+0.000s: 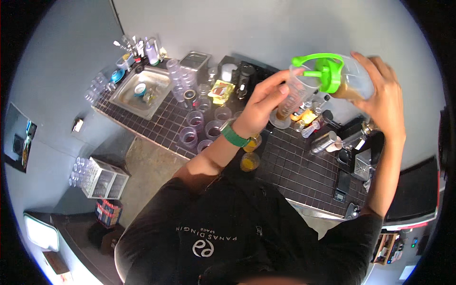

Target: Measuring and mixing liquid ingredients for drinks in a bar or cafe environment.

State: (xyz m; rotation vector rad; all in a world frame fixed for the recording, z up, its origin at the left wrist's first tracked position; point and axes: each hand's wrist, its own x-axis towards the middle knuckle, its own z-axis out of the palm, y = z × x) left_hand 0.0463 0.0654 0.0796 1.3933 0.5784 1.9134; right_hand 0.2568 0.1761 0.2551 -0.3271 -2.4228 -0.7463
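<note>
My left hand (268, 102), with a green watch on its wrist, is closed around a clear measuring cup (298, 95) that has printed marks and a little brown liquid at the bottom. In my right hand (385, 97) is a clear plastic bottle (356, 78), tipped on its side with brown liquid inside. Its bright green lid (328, 78) points left, and the spout reaches over the mouth of the measuring cup. Below my left forearm, two clear cups hold yellow contents; one yellow cup (249, 162) stands nearest to me on the dark tiled counter (299, 166).
Several clear plastic cups (188, 137) stand left of my left forearm, near a yellow packet (221, 91). Farther left is a steel sink (156, 88). On the right are a metal shaker (324, 142), small bottles and a scale (341, 186).
</note>
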